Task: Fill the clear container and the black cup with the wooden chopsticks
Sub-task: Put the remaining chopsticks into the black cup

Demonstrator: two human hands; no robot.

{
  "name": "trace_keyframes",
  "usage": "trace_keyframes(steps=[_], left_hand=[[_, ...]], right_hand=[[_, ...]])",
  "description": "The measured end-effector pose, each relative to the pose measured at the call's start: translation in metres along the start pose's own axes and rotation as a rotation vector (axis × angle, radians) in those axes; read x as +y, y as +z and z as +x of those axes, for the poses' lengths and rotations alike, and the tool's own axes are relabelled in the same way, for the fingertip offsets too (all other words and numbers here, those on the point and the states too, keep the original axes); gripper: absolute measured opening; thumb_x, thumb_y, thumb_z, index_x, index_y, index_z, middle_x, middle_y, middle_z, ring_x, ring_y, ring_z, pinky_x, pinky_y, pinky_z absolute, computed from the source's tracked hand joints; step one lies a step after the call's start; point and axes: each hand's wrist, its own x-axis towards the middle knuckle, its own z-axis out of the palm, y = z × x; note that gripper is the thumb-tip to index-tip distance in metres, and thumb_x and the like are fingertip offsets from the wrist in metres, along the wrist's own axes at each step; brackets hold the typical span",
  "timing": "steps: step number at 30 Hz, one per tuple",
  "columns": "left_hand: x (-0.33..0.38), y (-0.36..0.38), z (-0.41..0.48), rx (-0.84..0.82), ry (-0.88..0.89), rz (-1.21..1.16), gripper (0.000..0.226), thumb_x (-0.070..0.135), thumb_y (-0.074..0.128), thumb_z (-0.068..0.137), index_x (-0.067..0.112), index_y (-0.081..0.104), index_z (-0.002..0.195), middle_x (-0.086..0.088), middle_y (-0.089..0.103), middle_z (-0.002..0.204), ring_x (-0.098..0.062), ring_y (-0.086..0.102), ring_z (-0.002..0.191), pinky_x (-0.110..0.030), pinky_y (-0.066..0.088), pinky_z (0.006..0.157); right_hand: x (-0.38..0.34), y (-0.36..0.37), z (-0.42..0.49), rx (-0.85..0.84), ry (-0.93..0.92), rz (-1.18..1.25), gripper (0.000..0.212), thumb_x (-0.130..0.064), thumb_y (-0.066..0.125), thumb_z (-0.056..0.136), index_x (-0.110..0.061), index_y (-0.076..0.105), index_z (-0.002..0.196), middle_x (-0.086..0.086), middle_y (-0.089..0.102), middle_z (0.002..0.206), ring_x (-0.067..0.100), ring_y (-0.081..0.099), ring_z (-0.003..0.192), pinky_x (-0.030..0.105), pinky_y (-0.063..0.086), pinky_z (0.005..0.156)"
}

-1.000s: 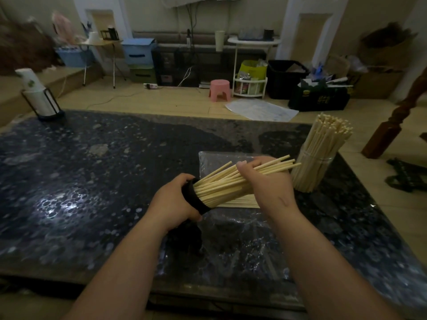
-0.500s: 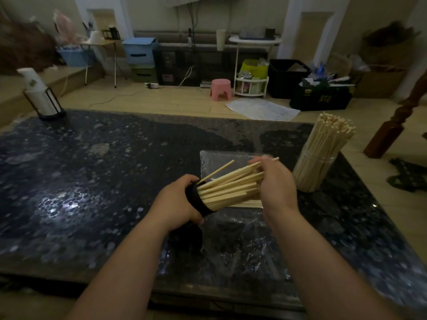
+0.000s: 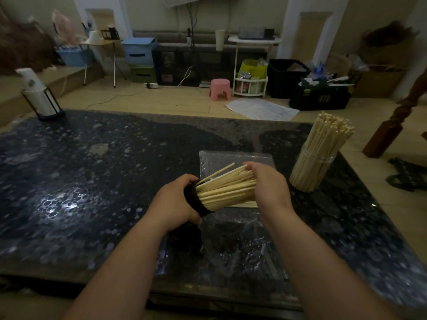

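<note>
Two hands are engaged on the black cup (image 3: 196, 200), which is held tilted almost on its side above the table (image 3: 92, 181). The cup is gripped round its wall by the left hand (image 3: 178, 204), with the fingers wrapped about it. A thick bundle of chopsticks (image 3: 227, 191) is lodged in the cup's mouth and juts out to the right of the cup; one stick is splayed upward out of the bundle. The right hand (image 3: 269, 188) is cupped over the free ends, with the fingers curled round the top of the bundle. Farther right of the cup, well apart from it, the clear container (image 3: 312, 172) is seen upright and packed with sticks. A few loose sticks (image 3: 247, 205) are left on a plastic bag (image 3: 221, 160) just beyond the cup.

Each stick is judged light, stiff and smooth, so the bundle is likely to slide and fan apart if loosely held. The bundle is best taken round its middle or pressed squarely at the ends, and the cup held by its wall near the rim. A tight fit is suggested, so force should be spread lest thin sticks be snapped.
</note>
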Motion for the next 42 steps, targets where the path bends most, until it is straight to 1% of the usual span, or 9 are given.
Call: trace_keyframes(steps=[3, 5, 10, 16, 20, 23, 30, 35, 42], left_hand=[[0.000, 0.000, 0.000, -0.004, -0.004, 0.011, 0.085, 0.012, 0.094, 0.051, 0.043, 0.053, 0.119, 0.015, 0.060, 0.108, -0.011, 0.057, 0.101, -0.029, 0.049, 0.081], [0.000, 0.000, 0.000, 0.010, -0.017, 0.006, 0.084, 0.012, 0.094, 0.051, 0.044, 0.051, 0.115, 0.014, 0.059, 0.107, -0.012, 0.057, 0.101, -0.029, 0.049, 0.081], [0.002, 0.000, 0.000, 0.000, -0.017, 0.002, 0.083, 0.012, 0.093, 0.050, 0.047, 0.050, 0.112, 0.014, 0.061, 0.107, -0.012, 0.058, 0.101, -0.032, 0.053, 0.083], [0.002, 0.000, -0.002, 0.026, -0.026, 0.001, 0.083, 0.011, 0.094, 0.050, 0.043, 0.053, 0.115, 0.011, 0.062, 0.107, -0.013, 0.058, 0.099, -0.026, 0.047, 0.078], [0.001, -0.003, -0.002, 0.075, -0.050, -0.033, 0.087, 0.011, 0.093, 0.050, 0.033, 0.057, 0.125, 0.007, 0.063, 0.106, -0.015, 0.059, 0.097, -0.026, 0.046, 0.074], [0.001, -0.006, -0.002, 0.098, -0.095, -0.077, 0.084, 0.010, 0.093, 0.053, 0.033, 0.055, 0.124, 0.007, 0.060, 0.104, -0.016, 0.055, 0.097, -0.027, 0.042, 0.074], [0.001, -0.008, -0.002, 0.129, -0.146, -0.125, 0.087, 0.007, 0.093, 0.055, 0.030, 0.055, 0.129, 0.005, 0.059, 0.111, -0.017, 0.054, 0.101, -0.030, 0.042, 0.079], [0.002, -0.007, -0.001, 0.168, -0.178, -0.178, 0.091, 0.007, 0.093, 0.054, 0.031, 0.054, 0.132, 0.006, 0.058, 0.115, -0.016, 0.052, 0.104, -0.032, 0.043, 0.086], [0.003, -0.010, -0.003, 0.180, -0.197, -0.190, 0.090, 0.007, 0.093, 0.056, 0.031, 0.053, 0.133, 0.007, 0.057, 0.115, -0.016, 0.052, 0.104, -0.035, 0.047, 0.088]], right_hand=[[0.003, 0.002, 0.000, 0.018, -0.032, 0.001, 0.029, -0.011, 0.051, 0.097, -0.028, 0.056, 0.120, -0.005, 0.059, 0.111, 0.016, 0.059, 0.098, 0.032, 0.049, 0.075], [0.001, 0.002, 0.000, 0.051, -0.056, -0.002, 0.022, -0.022, 0.049, 0.100, -0.026, 0.062, 0.118, -0.006, 0.062, 0.106, 0.016, 0.060, 0.100, 0.032, 0.047, 0.076], [-0.004, 0.001, -0.008, -0.055, -0.194, -0.100, 0.040, -0.040, 0.035, 0.106, -0.031, 0.052, 0.141, -0.020, 0.051, 0.128, 0.002, 0.044, 0.123, 0.026, 0.035, 0.100], [0.001, 0.002, -0.008, -0.147, -0.266, -0.349, 0.042, -0.037, 0.038, 0.106, -0.025, 0.050, 0.144, -0.005, 0.052, 0.144, 0.011, 0.043, 0.135, 0.037, 0.035, 0.113], [0.001, -0.001, -0.003, -0.023, -0.285, -0.163, 0.031, -0.034, 0.041, 0.105, -0.028, 0.059, 0.130, -0.012, 0.060, 0.122, 0.001, 0.054, 0.109, 0.017, 0.041, 0.087], [0.004, -0.012, 0.006, 0.063, -0.285, -0.234, 0.012, -0.024, 0.050, 0.101, -0.032, 0.059, 0.104, -0.011, 0.061, 0.101, -0.002, 0.055, 0.089, 0.017, 0.040, 0.068], [0.018, -0.026, 0.018, -0.159, -0.043, -0.547, 0.016, -0.023, 0.055, 0.096, -0.020, 0.065, 0.085, 0.001, 0.070, 0.080, 0.020, 0.068, 0.076, 0.044, 0.057, 0.075], [0.032, -0.020, 0.013, -0.273, -0.059, -0.744, 0.016, -0.022, 0.056, 0.089, -0.021, 0.065, 0.076, -0.001, 0.070, 0.073, 0.019, 0.068, 0.071, 0.042, 0.059, 0.073], [0.045, -0.015, 0.009, -0.462, -0.037, -0.941, 0.015, -0.028, 0.054, 0.092, -0.022, 0.066, 0.085, 0.001, 0.068, 0.087, 0.020, 0.064, 0.083, 0.036, 0.055, 0.078]])
